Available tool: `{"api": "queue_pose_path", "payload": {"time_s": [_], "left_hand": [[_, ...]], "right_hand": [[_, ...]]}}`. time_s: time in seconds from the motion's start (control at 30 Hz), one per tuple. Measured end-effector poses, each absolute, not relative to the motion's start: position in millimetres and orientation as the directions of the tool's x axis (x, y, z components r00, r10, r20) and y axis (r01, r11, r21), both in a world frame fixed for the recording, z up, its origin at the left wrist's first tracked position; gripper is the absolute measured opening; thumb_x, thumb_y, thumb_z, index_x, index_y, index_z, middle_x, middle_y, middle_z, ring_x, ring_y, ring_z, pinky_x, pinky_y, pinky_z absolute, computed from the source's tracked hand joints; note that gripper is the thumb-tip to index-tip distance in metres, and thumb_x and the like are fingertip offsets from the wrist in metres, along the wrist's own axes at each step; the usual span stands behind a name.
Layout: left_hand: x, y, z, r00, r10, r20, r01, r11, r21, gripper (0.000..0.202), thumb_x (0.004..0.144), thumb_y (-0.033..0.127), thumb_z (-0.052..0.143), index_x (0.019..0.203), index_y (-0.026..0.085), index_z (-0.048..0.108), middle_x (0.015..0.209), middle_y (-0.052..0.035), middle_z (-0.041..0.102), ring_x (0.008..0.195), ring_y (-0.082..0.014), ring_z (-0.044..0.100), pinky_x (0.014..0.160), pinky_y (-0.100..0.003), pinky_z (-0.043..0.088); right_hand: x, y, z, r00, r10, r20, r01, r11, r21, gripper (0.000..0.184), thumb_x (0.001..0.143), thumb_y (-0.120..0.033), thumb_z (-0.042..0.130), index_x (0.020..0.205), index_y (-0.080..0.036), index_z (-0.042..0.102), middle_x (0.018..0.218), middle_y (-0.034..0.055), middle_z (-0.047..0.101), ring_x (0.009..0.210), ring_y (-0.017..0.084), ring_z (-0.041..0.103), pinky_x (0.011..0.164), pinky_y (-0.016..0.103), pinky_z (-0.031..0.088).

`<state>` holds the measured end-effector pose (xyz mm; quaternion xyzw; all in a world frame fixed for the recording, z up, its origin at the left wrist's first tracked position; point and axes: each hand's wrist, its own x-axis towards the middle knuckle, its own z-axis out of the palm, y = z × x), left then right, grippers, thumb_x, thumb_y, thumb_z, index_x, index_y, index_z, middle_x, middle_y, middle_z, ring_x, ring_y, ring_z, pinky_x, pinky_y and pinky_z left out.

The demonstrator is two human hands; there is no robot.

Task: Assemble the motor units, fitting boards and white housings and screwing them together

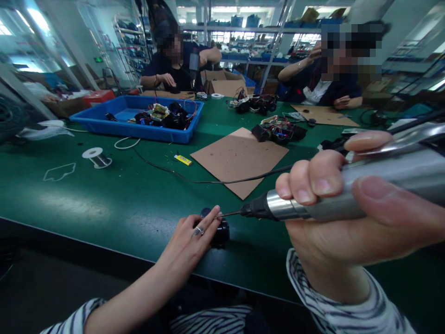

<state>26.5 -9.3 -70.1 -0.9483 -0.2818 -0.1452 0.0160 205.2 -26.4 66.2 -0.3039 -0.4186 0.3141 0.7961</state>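
My right hand (323,204) is wrapped round a silver electric screwdriver (313,202), which lies nearly level and points left. Its thin bit (229,214) reaches to the fingertips of my left hand (194,234). That hand, with a ring on one finger, presses down on a small glossy black part (220,234) near the table's front edge. My left fingers cover much of the part, so its kind and the exact spot the bit touches are hidden.
A blue tray (128,131) holds wired assemblies. On the green table (156,195) lie a cardboard sheet (239,157), a wired black assembly (280,131), a solder spool (97,157), a yellow lighter (183,160) and a black cable (208,182). Two people sit opposite.
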Motion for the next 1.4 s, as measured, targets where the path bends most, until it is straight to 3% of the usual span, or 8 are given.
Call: {"api": "queue_pose_path", "payload": {"time_s": [0.33, 0.57, 0.73, 1.0, 1.1, 1.27, 1.4], "left_hand": [[25.4, -10.2, -69.2, 0.803, 0.530, 0.272, 0.547, -0.837, 0.014, 0.059, 0.078, 0.004, 0.051, 0.133, 0.008, 0.030, 0.140, -0.0142, 0.031, 0.094, -0.0230, 0.044, 0.076, -0.036, 0.042], [26.3, -10.5, -68.1, 0.807, 0.522, 0.275, 0.545, -0.839, -0.005, 0.057, 0.078, 0.004, 0.051, 0.132, 0.007, 0.032, 0.140, -0.0142, 0.032, 0.093, -0.0229, 0.045, 0.075, -0.035, 0.042], [26.4, -10.5, -68.2, 0.802, 0.517, 0.299, 0.546, -0.838, -0.014, 0.058, 0.076, 0.003, 0.051, 0.131, 0.008, 0.034, 0.142, -0.0110, 0.029, 0.092, -0.0225, 0.045, 0.074, -0.035, 0.043], [25.4, -9.9, -69.9, 0.802, 0.514, 0.304, 0.540, -0.842, -0.003, 0.058, 0.077, 0.005, 0.053, 0.132, 0.009, 0.034, 0.143, -0.0096, 0.027, 0.093, -0.0226, 0.043, 0.076, -0.036, 0.044], [24.9, -10.3, -69.8, 0.805, 0.506, 0.310, 0.533, -0.846, -0.004, 0.059, 0.077, 0.006, 0.053, 0.132, 0.008, 0.033, 0.143, -0.0098, 0.027, 0.093, -0.0227, 0.043, 0.076, -0.036, 0.045], [24.8, -10.2, -68.9, 0.791, 0.511, 0.336, 0.545, -0.838, -0.010, 0.057, 0.077, 0.007, 0.054, 0.130, 0.010, 0.035, 0.138, -0.0160, 0.034, 0.092, -0.0240, 0.046, 0.075, -0.038, 0.045], [23.8, -8.6, -69.2, 0.793, 0.495, 0.356, 0.529, -0.849, 0.002, 0.048, 0.080, 0.012, 0.053, 0.125, 0.002, 0.037, 0.119, -0.0198, 0.050, 0.093, -0.0263, 0.048, 0.076, -0.040, 0.045]], "right_hand": [[204.9, -27.9, 67.7, 0.460, 0.752, 0.472, -0.241, 0.617, -0.749, 0.023, 0.056, -0.021, 0.044, 0.078, -0.021, 0.048, 0.049, -0.0081, 0.043, 0.038, 0.007, 0.038, 0.037, 0.022, 0.035], [204.5, -28.2, 67.8, 0.430, 0.770, 0.471, -0.238, 0.600, -0.764, 0.022, 0.057, -0.019, 0.043, 0.079, -0.020, 0.046, 0.048, -0.0084, 0.043, 0.036, 0.006, 0.039, 0.034, 0.020, 0.030], [204.4, -27.5, 68.2, 0.418, 0.771, 0.480, -0.243, 0.604, -0.759, 0.021, 0.057, -0.022, 0.049, 0.077, -0.020, 0.045, 0.048, -0.0086, 0.044, 0.037, 0.006, 0.039, 0.037, 0.020, 0.037], [204.1, -26.0, 70.0, 0.387, 0.794, 0.469, -0.271, 0.584, -0.765, 0.020, 0.056, -0.021, 0.050, 0.074, -0.020, 0.043, 0.046, -0.0082, 0.043, 0.035, 0.007, 0.039, 0.035, 0.020, 0.034], [205.2, -26.5, 68.9, 0.357, 0.794, 0.492, -0.256, 0.590, -0.766, 0.023, 0.057, -0.024, 0.058, 0.075, -0.021, 0.044, 0.047, -0.0076, 0.044, 0.036, 0.009, 0.041, 0.034, 0.024, 0.035], [205.8, -25.0, 70.6, 0.381, 0.775, 0.504, -0.238, 0.609, -0.757, 0.025, 0.061, -0.026, 0.063, 0.076, -0.021, 0.045, 0.048, -0.0080, 0.043, 0.036, 0.009, 0.041, 0.037, 0.025, 0.038], [206.9, -17.7, 68.4, 0.401, 0.755, 0.519, -0.199, 0.625, -0.755, 0.019, 0.063, -0.021, 0.060, 0.079, -0.020, 0.050, 0.051, -0.0070, 0.046, 0.038, 0.010, 0.043, 0.038, 0.025, 0.038]]}}
